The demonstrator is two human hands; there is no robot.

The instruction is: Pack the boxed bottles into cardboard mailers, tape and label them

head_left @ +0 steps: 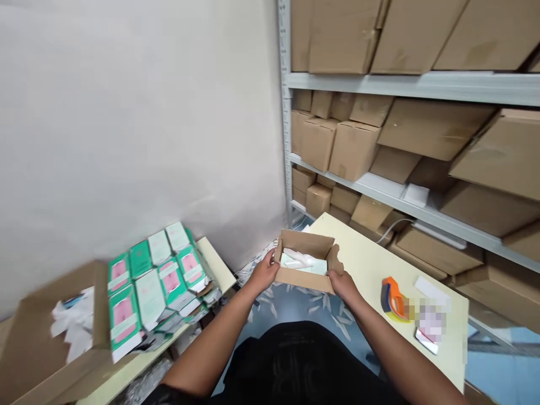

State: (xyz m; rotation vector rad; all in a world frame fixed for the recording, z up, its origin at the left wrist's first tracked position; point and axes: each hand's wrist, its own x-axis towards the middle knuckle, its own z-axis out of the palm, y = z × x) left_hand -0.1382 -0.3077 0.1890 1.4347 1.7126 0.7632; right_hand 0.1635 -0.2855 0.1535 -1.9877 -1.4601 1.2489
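Note:
An open cardboard box (pixel 304 279) is held up in front of me between both hands, its top flaps raised. Inside lie pale green packets (pixel 314 266) with white strips of paper or film across them. My left hand (pixel 266 272) grips the box's left end, fingers closed on its wall. At the right front corner, beside a notched flap, my right hand (pixel 343 284) is closed on the cardboard. Parts of the fingers are hidden behind the box.
Green and white product boxes (pixel 152 298) stand in rows on the left table, beside a large carton (pixel 101 315) with crumpled white paper. On the right table (pixel 363 253) sit an orange tape dispenser (pixel 395 301) and a phone-like object (pixel 427 340). Metal shelves (pixel 405 85) hold cartons. Paper scraps litter the floor.

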